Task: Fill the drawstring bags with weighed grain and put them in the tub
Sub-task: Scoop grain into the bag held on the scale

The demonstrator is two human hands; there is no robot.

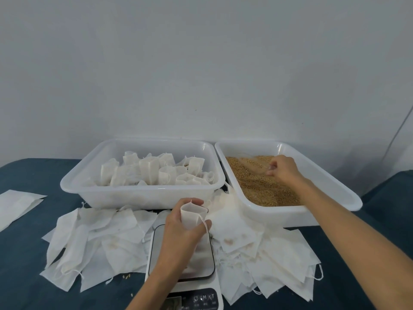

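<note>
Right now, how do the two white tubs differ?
Contents: the left tub holds filled white drawstring bags, most standing upright; the right tub holds loose brown grain.
Hands: the right hand is in the right tub's grain; none is in the left tub.
Pose: the left tub sits square, the right tub angled.
Shared: both are white, rectangular plastic.

Plain pale wall [201, 63], blue tabletop [26, 276]

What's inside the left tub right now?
The left tub holds a cluster of filled drawstring bags, most standing upright with gathered tops. Their grain is hidden by the fabric, and the tub floor under them is mostly covered.
</note>
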